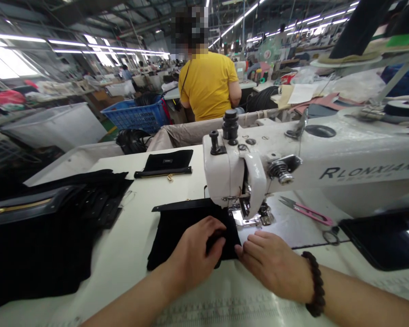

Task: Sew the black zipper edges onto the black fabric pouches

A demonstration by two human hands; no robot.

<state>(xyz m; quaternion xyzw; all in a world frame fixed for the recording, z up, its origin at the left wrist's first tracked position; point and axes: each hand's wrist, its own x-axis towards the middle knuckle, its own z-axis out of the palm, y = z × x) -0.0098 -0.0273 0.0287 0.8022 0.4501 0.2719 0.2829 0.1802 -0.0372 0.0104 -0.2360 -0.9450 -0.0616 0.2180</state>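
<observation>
Broadly, a pale worktop (122, 254) carries a white sewing machine (313, 154), whose arm stretches off to the right. Beyond the machine sits a person in yellow (209, 86), back turned. Well to the left of the machine lies a pile of black pieces (37, 254), strips and a brass-coloured zip showing on it. Past the machine's far left side stands a blue basket (136, 116).

Just left of the machine's needle end, flat on the worktop, is a black fabric piece (177, 227). Its long axis looks to run crosswise, though the hands hide part of it; the dark strip along its far edge points one end left, away from the machine, and the other toward the presser foot (247, 219). Whether its edge sits under that foot, I cannot tell.

To the machine's near right lies a dark-screened device (385, 240). Left of the machine head, a smaller black piece (170, 156) has its zipped strip facing the wearer.

The left grip (196, 247) rests on the fabric, thumb and forefinger curved around a narrow gap. The right grip (272, 263) has bunched fingers at the fabric's right edge; whether they pinch it, I cannot tell. Under the machine's arm lie pink-handled scissors (314, 215), blades toward the needle. A beaded bracelet (315, 284) circles the right wrist.
</observation>
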